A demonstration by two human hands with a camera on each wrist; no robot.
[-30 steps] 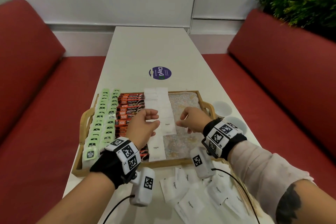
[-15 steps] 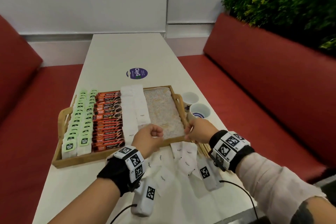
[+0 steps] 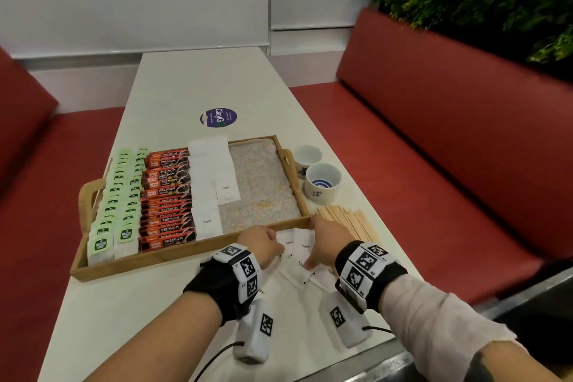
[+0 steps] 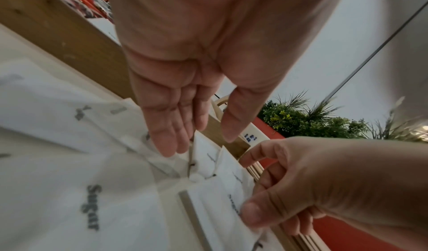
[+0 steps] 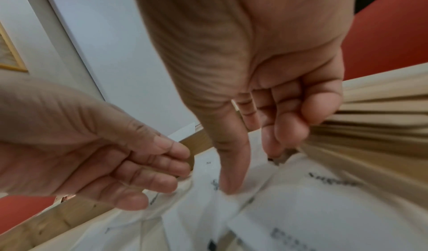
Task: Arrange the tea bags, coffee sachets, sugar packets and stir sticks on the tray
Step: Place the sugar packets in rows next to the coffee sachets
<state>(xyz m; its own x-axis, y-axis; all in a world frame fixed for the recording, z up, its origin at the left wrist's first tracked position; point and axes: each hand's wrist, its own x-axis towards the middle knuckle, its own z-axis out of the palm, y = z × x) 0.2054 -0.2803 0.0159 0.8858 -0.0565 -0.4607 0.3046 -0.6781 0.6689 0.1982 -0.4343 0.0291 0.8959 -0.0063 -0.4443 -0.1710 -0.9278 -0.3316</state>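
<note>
White paper sugar packets (image 3: pixel 302 246), printed "Sugar", lie overlapping, loosely heaped.

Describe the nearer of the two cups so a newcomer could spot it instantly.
Start at the wooden tray on the white table. Just past its right handle stand two small white cups. The nearer cup shows blue rings inside; the farther cup looks plain white inside.

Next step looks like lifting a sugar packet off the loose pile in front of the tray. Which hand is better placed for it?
Probably the right hand: its thumb already presses a packet in the loose pile with fingers curled behind. The left hand hovers above the pile, fingers relaxed, holding nothing. The tray lies just beyond.
</note>
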